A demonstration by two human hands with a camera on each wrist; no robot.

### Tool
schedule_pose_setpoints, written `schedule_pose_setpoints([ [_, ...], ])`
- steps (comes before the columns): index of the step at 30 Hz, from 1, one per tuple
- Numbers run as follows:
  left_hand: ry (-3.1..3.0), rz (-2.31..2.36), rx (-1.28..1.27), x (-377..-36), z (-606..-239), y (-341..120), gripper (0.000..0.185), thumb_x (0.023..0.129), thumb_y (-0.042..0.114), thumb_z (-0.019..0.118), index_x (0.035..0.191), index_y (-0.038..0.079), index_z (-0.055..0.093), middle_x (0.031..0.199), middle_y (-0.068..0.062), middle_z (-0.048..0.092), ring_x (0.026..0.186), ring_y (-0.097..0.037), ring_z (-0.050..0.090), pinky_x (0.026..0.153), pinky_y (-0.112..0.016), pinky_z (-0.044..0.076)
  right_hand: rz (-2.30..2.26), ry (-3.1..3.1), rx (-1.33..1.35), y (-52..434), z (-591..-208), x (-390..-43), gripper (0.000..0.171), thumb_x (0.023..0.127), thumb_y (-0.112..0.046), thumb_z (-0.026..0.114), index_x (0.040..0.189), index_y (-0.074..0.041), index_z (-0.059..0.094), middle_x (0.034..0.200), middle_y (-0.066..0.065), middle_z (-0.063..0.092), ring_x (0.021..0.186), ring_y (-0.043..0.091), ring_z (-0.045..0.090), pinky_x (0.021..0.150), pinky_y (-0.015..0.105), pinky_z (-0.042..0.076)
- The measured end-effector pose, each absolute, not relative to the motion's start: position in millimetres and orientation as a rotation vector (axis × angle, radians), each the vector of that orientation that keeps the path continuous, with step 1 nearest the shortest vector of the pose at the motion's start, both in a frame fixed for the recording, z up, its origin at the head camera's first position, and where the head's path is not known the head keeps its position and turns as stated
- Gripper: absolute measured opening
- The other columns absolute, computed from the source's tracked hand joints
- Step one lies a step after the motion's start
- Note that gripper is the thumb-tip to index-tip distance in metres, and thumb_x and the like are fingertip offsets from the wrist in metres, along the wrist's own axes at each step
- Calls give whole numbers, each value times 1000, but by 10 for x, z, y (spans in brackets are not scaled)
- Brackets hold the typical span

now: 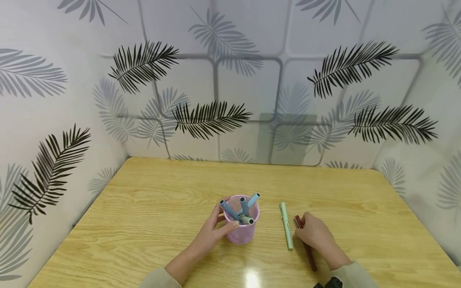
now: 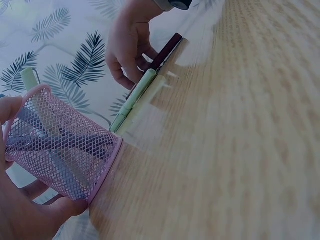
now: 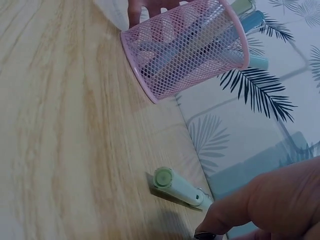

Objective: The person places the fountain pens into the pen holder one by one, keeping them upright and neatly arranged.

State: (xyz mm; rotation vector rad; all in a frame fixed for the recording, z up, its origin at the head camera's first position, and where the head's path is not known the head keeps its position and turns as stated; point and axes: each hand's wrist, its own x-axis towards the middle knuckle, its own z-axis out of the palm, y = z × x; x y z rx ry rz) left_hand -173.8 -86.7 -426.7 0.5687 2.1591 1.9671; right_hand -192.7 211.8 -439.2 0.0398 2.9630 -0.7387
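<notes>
My left hand (image 1: 215, 231) holds a pink mesh pen cup (image 1: 240, 236) by its left side, the thumb near the front of the rim. Upright on the table, the cup carries several pens, blue ones and a pale green one (image 1: 247, 220), leaning different ways. Over to the right, my right hand (image 1: 316, 233) pinches a dark red pen (image 1: 310, 256) near its far end, the pen lying along the tabletop. Between cup and right hand lies a light green pen (image 1: 286, 226). In the right wrist view the thumb (image 3: 235, 210) hides most of the red pen.
The wooden table (image 1: 162, 188) reaches back to a wall (image 1: 245, 88) with a leaf pattern, and similar patterned walls flank it left and right. A dark band (image 1: 333, 282) is on the right wrist.
</notes>
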Motion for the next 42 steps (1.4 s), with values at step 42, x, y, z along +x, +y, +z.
schedule_pose_setpoints([
  [42, 2140, 1966, 563, -1736, -4264, -850, 65, 91, 19, 57, 146, 18, 23, 133, -22, 33, 123, -41, 35, 91, -51, 41, -1185, 3085, -17, 2082, -4068, -1760, 32, 88, -11, 60, 117, -3, 52, 85, 12, 62, 69, 21, 60, 49, 30, 47],
])
